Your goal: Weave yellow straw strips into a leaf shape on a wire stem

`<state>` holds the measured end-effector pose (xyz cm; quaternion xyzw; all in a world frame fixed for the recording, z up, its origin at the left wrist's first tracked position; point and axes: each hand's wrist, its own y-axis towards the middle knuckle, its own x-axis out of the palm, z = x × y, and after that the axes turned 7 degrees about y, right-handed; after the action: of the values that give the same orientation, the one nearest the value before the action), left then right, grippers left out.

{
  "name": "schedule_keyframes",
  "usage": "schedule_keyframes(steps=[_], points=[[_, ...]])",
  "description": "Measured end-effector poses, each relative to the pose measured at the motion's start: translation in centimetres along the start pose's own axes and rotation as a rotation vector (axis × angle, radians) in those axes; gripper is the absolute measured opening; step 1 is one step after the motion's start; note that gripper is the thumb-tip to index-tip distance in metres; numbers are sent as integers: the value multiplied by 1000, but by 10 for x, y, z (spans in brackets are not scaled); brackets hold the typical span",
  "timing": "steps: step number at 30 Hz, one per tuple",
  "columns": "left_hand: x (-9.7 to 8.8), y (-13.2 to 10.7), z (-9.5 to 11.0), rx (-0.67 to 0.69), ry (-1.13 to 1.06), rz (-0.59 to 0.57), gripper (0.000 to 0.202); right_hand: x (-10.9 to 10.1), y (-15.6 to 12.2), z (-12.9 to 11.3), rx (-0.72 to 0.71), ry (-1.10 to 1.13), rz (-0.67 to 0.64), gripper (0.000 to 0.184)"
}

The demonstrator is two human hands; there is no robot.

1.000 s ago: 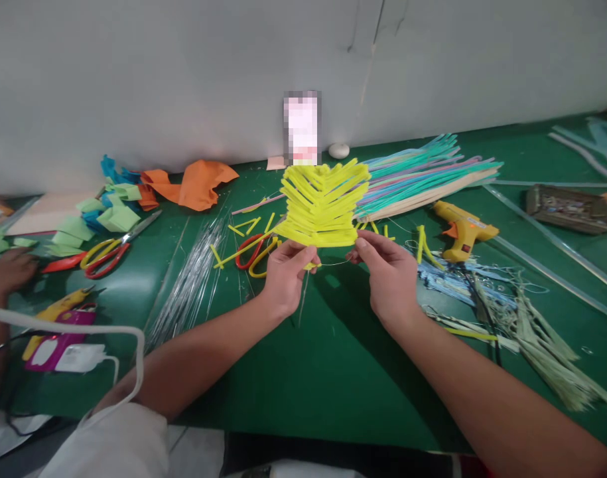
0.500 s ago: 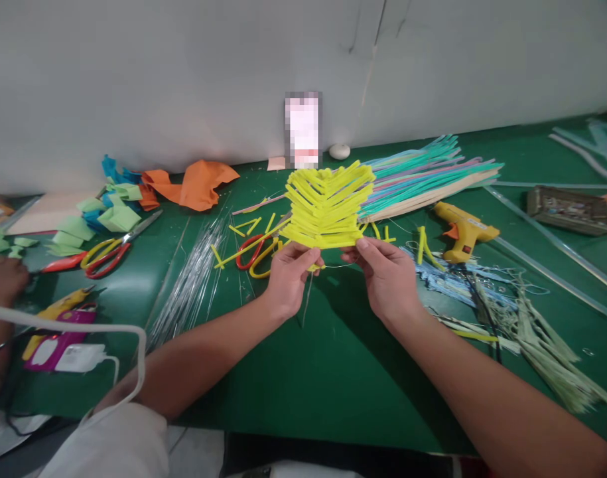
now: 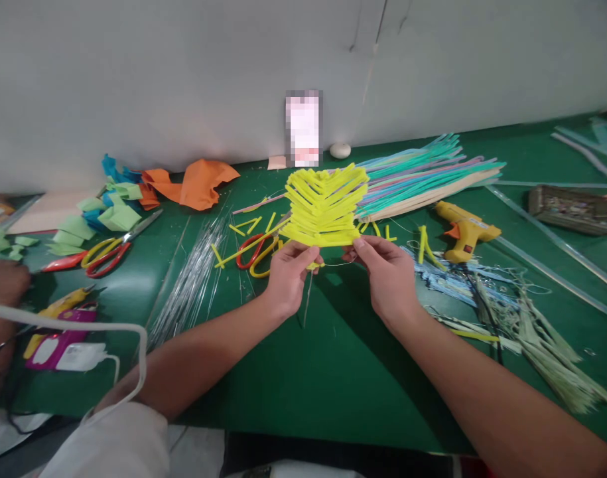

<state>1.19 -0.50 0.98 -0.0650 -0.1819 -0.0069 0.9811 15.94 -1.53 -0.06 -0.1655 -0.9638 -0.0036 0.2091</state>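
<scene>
A yellow pipe-cleaner leaf point(image 3: 326, 206), built of slanting strips along a middle line, is held above the green table. My left hand point(image 3: 290, 275) is closed, pinching its lower left corner, where a thin wire hangs down below the fingers. At the lower right corner my right hand point(image 3: 385, 269) pinches the leaf between thumb and fingers. A thin strand loops between both hands under the lower edge. Behind my left hand lie red-and-yellow-handled scissors point(image 3: 253, 255) and cut yellow pieces, partly hidden.
Pipe cleaners point(image 3: 427, 179) lie in a bundle behind the leaf. A yellow glue gun point(image 3: 465, 232) rests to the right, wires point(image 3: 194, 285) to the left. Another pair of scissors point(image 3: 109, 255), a purple power strip point(image 3: 59, 338) and another person's hand point(image 3: 7, 282) are further left.
The leaf's right side has tilted slightly, and its right edge has shifted a little to the left with my right hand. Both hands keep their pinch.
</scene>
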Motion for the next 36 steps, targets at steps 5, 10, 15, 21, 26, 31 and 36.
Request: schedule_keyframes(steps=[5, 10, 15, 21, 26, 31, 36], points=[[-2, 3, -3, 0, 3, 26, 31, 1, -3, -1, -13, -2, 5, 26], [-2, 3, -4, -3, 20, 22, 29, -1, -1, -1, -14, 4, -8, 19], [-2, 2, -2, -8, 39, 22, 29, -1, -1, -4, -30, -12, -18, 15], [0, 1, -3, -5, 53, 16, 30, 0, -1, -6, 24, 46, -64, 16], [-2, -1, -5, -6, 115, 2, 27, 3, -4, -8, 83, -17, -159, 22], [-2, -2, -6, -6, 136, -8, 28, 4, -4, -9, 71, -61, -143, 23], [-1, -1, -5, -19, 122, -30, 26, 0, 0, -5, 22, -93, -157, 21]])
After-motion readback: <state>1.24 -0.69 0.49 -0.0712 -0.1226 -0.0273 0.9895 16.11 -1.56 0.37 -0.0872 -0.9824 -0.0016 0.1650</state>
